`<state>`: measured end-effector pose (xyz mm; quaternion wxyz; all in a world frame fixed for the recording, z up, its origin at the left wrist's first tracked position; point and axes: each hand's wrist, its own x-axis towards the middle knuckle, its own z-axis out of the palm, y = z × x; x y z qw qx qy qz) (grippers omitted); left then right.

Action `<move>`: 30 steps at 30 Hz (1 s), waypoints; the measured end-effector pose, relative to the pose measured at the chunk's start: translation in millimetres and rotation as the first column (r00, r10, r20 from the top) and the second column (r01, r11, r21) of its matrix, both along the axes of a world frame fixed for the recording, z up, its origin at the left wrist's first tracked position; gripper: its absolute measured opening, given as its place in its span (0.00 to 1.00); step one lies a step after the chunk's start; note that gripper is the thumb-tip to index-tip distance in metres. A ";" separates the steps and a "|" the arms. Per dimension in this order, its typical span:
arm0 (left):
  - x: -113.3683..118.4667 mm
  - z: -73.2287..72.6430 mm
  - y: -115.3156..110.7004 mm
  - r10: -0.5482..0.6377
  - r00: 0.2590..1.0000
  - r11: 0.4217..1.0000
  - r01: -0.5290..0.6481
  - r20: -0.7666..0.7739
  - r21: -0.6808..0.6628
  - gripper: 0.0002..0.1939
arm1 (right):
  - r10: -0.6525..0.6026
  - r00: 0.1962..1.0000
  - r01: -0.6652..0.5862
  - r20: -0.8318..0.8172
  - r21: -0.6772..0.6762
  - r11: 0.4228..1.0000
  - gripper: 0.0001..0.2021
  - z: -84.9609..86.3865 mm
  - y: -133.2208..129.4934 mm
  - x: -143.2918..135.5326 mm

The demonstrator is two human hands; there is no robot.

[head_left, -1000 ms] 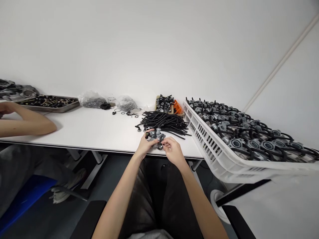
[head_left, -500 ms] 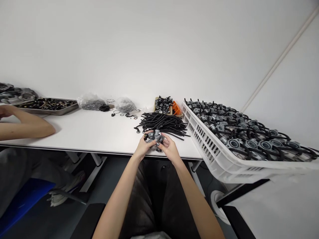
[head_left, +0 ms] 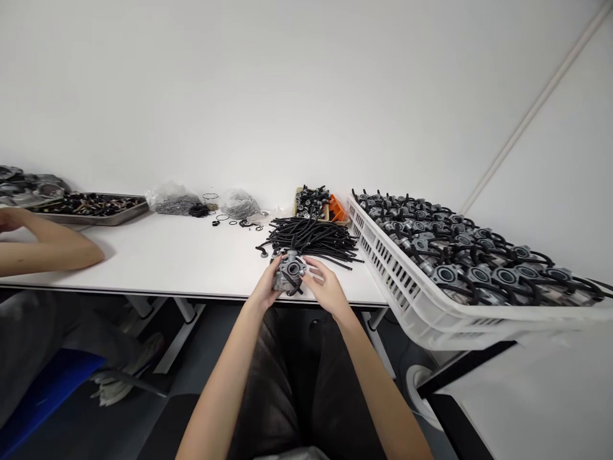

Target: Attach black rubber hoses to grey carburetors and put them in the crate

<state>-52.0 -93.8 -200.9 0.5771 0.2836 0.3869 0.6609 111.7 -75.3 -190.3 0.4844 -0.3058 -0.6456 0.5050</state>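
Note:
A grey metal carburetor [head_left: 291,268] with a round bore and a short black hose below it is held just above the table's front edge. My left hand [head_left: 267,284] is closed around its left side, thumb towards me. At its right side is my right hand [head_left: 328,289], thumb and fingertips bent onto the edge of the body. Whether a small part sits between those right fingertips is too small to tell. Right behind the carburetor lies a pile of black rubber hoses [head_left: 313,239].
A white crate [head_left: 407,294] full of carburetors with hoses stands at the right. Behind the hoses are a bin of black-and-grey parts [head_left: 311,201] and an orange tray [head_left: 337,209]. Plastic bags [head_left: 175,199], loose rings and a metal tray [head_left: 138,209] lie leftward, near another person's arm [head_left: 52,246].
The carburetor has turned so its bore faces me, and has shifted slightly left with my left hand. My right hand's fingers have spread a little and cover less of it.

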 end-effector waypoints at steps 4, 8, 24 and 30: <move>-3.8 4.2 -4.5 -0.064 0.994 0.998 0.066 0.089 -0.012 0.19 | -0.001 1.000 0.002 -0.018 0.065 0.998 0.21 18.2 10.9 1.0; -4.8 3.6 -5.7 -0.095 0.987 0.994 0.101 0.129 -0.036 0.18 | 0.134 0.990 -0.130 -0.039 0.098 0.987 0.20 34.7 29.3 -16.1; -5.7 6.3 -8.8 -0.140 0.976 0.984 0.156 0.167 -0.085 0.18 | 0.247 0.969 -0.243 -0.028 0.106 0.964 0.12 34.2 45.8 -40.4; -4.1 9.3 -11.9 -0.122 0.983 0.984 0.138 0.138 -0.112 0.18 | 0.190 0.980 -0.182 -0.054 0.124 0.975 0.27 28.5 36.5 -26.2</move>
